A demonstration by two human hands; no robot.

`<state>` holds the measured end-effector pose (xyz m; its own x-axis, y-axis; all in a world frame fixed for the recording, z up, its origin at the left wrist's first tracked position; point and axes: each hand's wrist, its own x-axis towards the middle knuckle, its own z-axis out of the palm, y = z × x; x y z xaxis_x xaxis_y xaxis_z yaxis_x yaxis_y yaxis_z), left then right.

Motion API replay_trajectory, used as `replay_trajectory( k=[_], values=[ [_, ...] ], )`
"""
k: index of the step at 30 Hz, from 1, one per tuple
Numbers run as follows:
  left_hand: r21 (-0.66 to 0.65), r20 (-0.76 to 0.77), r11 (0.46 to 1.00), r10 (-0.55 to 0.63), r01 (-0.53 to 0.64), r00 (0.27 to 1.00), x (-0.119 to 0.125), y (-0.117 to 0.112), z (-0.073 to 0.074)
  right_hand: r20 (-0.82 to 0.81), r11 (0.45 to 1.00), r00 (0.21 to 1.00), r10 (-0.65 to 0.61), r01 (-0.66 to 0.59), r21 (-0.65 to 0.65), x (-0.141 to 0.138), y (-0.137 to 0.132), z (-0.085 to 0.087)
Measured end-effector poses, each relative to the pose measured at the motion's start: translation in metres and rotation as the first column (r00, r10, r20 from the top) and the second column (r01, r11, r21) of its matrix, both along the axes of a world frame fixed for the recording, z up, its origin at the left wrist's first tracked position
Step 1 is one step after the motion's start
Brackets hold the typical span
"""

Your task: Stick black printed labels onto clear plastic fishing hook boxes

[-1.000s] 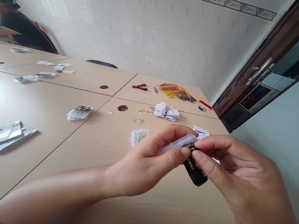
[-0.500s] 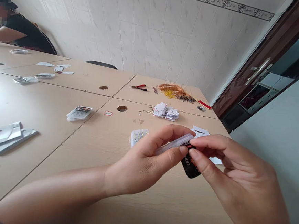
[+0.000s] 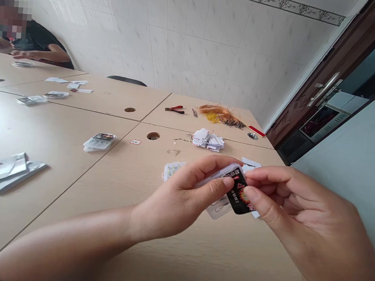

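My left hand (image 3: 183,196) is closed around a flat clear plastic box (image 3: 217,211), held tilted above the table. A black printed label (image 3: 238,200) with rounded corners and colourful lettering lies against the box's right part, and my left thumb presses on it. Thumb and forefinger of my right hand (image 3: 305,214) are pinched at the label's right edge. Just behind my left hand, partly hidden by it, lies another clear case (image 3: 172,169) with rows of small pieces inside. White paper pieces (image 3: 249,164) lie behind my fingers.
Stacked white cards (image 3: 207,140) lie farther back, near red-handled pliers (image 3: 175,109) and a bundle of orange strands (image 3: 220,113). Clear cases (image 3: 99,143) and silvery-white packets (image 3: 8,172) are on the left. A person (image 3: 42,42) sits at the far left. The table has round holes (image 3: 153,136).
The box has turned so its face and the black label show more fully. My right hand has shifted slightly right. The person at far left has leaned inward, hands now visible.
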<state>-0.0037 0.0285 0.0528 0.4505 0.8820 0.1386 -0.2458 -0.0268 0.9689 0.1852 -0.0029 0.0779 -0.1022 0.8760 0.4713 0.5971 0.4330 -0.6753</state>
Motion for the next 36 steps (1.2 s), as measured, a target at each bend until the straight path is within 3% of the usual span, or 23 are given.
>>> replay_trajectory(
  k=[5,9,13,21,29,36],
  values=[
    [-0.271,0.144,0.961,-0.024,0.063,0.989,0.001,0.004,-0.005,-0.001,1.0,1.0,-0.007,0.007,-0.005,0.003,0.001,0.005],
    [-0.379,0.248,0.916,-0.036,0.131,0.968,-0.001,0.006,-0.004,0.026,1.0,1.0,0.0,-0.001,0.006,0.003,0.0,0.007],
    [-0.384,0.238,0.917,-0.017,0.11,0.971,-0.001,0.007,-0.001,0.146,0.996,0.989,0.01,-0.022,0.083,0.009,-0.002,0.004],
    [-0.343,0.194,0.921,-0.121,0.183,0.974,-0.002,0.01,0.001,0.433,0.924,0.896,0.102,-0.247,0.292,0.015,0.002,-0.007],
    [-0.302,0.186,0.944,-0.077,0.131,0.98,0.0,0.016,-0.002,0.54,0.9,0.827,0.155,-0.343,0.268,0.018,0.004,-0.006],
    [-0.26,0.227,0.957,-0.071,0.131,0.971,0.0,0.019,-0.002,0.556,0.895,0.814,0.168,-0.363,0.261,0.018,0.008,-0.005]
  ],
)
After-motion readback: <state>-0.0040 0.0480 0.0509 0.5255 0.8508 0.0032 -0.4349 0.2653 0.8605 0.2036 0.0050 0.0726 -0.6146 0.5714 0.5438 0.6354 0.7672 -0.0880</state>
